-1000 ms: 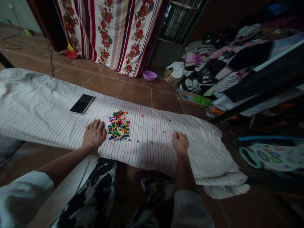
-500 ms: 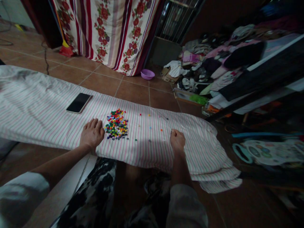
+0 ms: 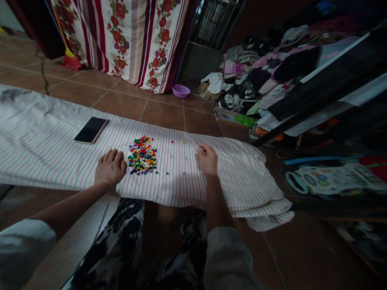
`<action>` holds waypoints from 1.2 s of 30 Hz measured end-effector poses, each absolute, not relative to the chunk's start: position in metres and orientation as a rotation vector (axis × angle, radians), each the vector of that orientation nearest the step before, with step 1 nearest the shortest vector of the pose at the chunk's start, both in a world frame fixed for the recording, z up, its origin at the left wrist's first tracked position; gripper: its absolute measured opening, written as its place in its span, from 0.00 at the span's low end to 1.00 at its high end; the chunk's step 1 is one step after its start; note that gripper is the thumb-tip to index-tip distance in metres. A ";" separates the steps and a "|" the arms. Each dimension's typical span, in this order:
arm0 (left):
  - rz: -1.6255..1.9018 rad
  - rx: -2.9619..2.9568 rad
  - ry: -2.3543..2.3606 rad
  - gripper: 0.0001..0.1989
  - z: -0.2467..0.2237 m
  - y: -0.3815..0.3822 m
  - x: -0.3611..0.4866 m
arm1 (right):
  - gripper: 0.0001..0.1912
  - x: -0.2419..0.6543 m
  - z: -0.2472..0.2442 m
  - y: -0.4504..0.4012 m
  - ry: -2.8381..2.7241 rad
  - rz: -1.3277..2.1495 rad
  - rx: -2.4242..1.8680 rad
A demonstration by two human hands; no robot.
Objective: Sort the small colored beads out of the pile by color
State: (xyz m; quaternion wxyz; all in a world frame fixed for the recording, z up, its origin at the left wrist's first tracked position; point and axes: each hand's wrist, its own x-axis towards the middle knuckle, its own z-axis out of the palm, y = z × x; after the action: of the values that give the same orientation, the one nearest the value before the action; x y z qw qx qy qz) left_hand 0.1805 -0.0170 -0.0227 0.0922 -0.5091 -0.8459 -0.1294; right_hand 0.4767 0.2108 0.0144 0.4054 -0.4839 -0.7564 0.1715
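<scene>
Lying open on the cloth (image 3: 242,181), left hand (image 3: 109,167) is just left of the piled cubes (image 3: 141,156), while right hand (image 3: 208,159) is curled, contents unclear, by scattered cubes (image 3: 185,157) at right; cubes probably light, stiff, best pinched across opposite faces.

From my feed I can't tell whether the curled right hand (image 3: 208,159) pinches anything; its palm is hidden from me. The underside of the left hand (image 3: 109,167) is out of my sight too. The coloured pieces in the pile (image 3: 142,157) are too small for me to make out their exact shape, and some cover others. I lose the striped cloth (image 3: 60,133) at the left edge, and whatever it lies on is hidden. The floral curtain (image 3: 133,40) is cut off at the top, both sleeves (image 3: 228,253) at the bottom. The clothes heap (image 3: 272,72) blurs into darkness.
</scene>
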 end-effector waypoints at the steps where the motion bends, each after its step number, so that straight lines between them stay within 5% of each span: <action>1: -0.390 -1.510 -2.507 0.22 -0.023 -0.017 0.180 | 0.16 0.463 0.016 0.205 -1.934 0.499 -1.168; 12: -0.431 -1.500 -2.499 0.21 -0.025 -0.016 0.180 | 0.09 0.364 -0.002 0.159 -2.408 0.660 -0.832; 36: -0.412 -1.487 -2.492 0.22 -0.027 -0.015 0.180 | 0.09 0.337 -0.013 0.139 -2.495 0.692 -0.828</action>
State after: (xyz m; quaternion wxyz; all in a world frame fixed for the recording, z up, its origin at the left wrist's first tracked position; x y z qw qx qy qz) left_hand 0.1797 -0.0152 -0.0266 0.1053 -0.5046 -0.8454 -0.1398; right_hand 0.3373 0.1391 -0.0133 0.2100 -0.2979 -0.8973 0.2489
